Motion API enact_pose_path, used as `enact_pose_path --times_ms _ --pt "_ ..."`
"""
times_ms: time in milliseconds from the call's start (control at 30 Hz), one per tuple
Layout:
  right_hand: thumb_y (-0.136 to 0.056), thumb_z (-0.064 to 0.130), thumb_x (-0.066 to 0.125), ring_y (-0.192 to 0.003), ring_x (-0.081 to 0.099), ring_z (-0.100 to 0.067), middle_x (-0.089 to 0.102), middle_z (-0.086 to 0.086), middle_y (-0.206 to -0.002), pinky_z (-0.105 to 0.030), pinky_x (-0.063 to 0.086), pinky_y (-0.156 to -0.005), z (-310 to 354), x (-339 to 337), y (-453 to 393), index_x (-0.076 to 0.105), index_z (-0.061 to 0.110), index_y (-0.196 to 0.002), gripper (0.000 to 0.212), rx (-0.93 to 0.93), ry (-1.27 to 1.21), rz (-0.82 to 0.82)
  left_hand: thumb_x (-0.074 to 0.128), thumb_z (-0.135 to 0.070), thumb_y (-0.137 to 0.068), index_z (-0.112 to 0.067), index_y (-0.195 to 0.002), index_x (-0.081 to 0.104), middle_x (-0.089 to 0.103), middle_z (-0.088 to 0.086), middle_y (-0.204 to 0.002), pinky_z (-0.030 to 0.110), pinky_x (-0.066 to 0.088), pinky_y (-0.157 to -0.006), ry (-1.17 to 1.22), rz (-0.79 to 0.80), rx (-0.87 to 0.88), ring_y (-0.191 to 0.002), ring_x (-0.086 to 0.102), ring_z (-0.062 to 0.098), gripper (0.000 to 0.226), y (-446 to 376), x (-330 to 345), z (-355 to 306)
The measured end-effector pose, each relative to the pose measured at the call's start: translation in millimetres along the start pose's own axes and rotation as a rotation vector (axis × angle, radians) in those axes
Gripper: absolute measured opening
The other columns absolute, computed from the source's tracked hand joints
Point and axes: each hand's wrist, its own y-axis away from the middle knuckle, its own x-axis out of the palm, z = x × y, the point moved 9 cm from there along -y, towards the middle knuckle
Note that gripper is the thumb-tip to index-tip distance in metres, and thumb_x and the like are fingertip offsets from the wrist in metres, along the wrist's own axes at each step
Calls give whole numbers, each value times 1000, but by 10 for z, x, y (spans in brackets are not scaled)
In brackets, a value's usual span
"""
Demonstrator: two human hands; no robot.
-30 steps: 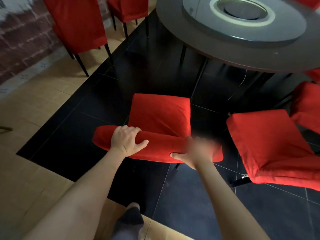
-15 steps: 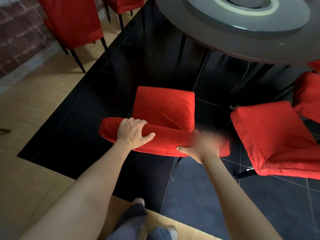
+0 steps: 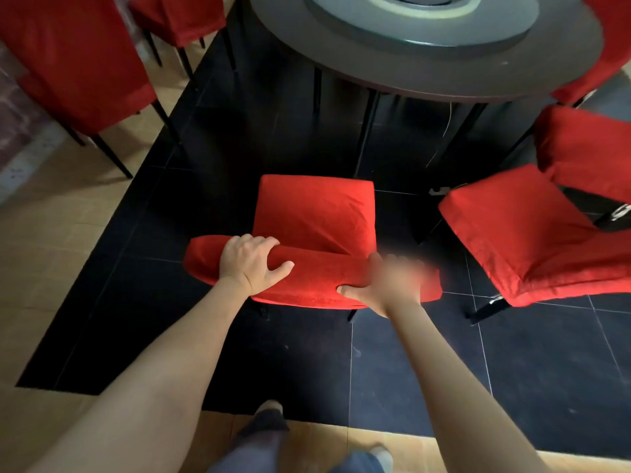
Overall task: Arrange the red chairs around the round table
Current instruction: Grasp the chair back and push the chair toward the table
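Red chair (image 3: pixel 316 216) backrest gripped by both hands, left (image 3: pixel 251 262), right (image 3: pixel 386 285) blurred.

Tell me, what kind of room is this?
Probably a restaurant dining room: a big round table with a turntable on top, and many matching red chairs around it.

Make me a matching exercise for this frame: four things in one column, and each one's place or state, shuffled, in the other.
Things:
1. left hand
2. right hand
3. round table
4. chair on the right

States:
A. stands past the held chair, at the top of the view
B. nobody touches it
C. grips the backrest top, knuckles up
D. holds the backrest, thumb underneath

Pairs: 1-C, 2-D, 3-A, 4-B
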Motion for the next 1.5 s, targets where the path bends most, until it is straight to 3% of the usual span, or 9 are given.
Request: enact_pose_path --times_ms 433,600,1100,1500 --pt "-46 97 19 -110 53 -26 61 -2 -109 -52 27 -104 568 25 172 52 27 -116 104 156 -43 28 33 -72 -82 -25 -117 64 70 -5 -97 34 42 -87 -12 28 148 -91 62 18 67 -110 4 523" --pt "-47 97 19 -110 53 -27 61 -3 -110 -51 27 -102 627 43 192 52 26 -117 105 162 -33 33 18 -73 -75 -22 -114 67 71 -3 -94 36 44 -85 21 -6 162 -89 63 20 80 -106 -13 570" --pt "-47 97 20 -108 53 -27 62 -2 -108 -50 27 -101 703 58 239 52 26 -115 103 179 -53 7 17 -73 -74 -21 -117 65 71 -2 -99 37 43 -87 35 -15 183 -94 63 21 83 -94 -52 630" --pt "-46 98 16 -109 53 -27 62 -2 -108 -51 28 -102 1262 114 492 52 25 -112 104 323 -79 -26 42 -68 -85 -26 -122 61 68 -5 -107 36 39 -93 15 46 318 -101 60 20 60 -112 12 1078"
